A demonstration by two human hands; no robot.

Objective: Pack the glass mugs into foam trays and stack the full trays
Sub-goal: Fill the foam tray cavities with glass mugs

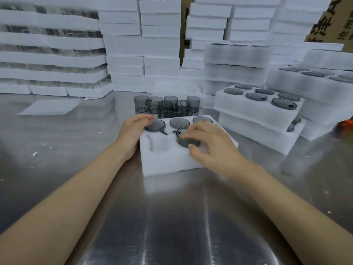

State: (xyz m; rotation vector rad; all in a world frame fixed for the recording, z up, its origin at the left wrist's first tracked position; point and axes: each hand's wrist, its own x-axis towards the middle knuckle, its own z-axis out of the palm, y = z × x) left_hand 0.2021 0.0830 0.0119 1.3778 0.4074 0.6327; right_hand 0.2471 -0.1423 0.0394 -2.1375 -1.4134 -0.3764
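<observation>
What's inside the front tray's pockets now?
Foam tray: back row three mugs, left hand holding the leftmost; right hand grips a fourth mug part-seated front-middle; front-left pocket empty. Front-right pocket hidden under that hand.

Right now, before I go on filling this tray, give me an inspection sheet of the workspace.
Surface: metal table, reflective.
Job's things: foam tray holds three mugs in its back row; front-middle mug half seated; front-left pocket empty; front-right pocket hidden by the hand. Loose mugs stand behind the tray; full trays stacked at right.
Clutter: foam crumbs on the left; flat foam sheet far left.
Hands: left hand curls over the back-left mug; right hand fingers grip the front-middle mug.
Cables: nothing seen.
Surroundings: foam stacks behind; printed cardboard boxes at top right.
</observation>
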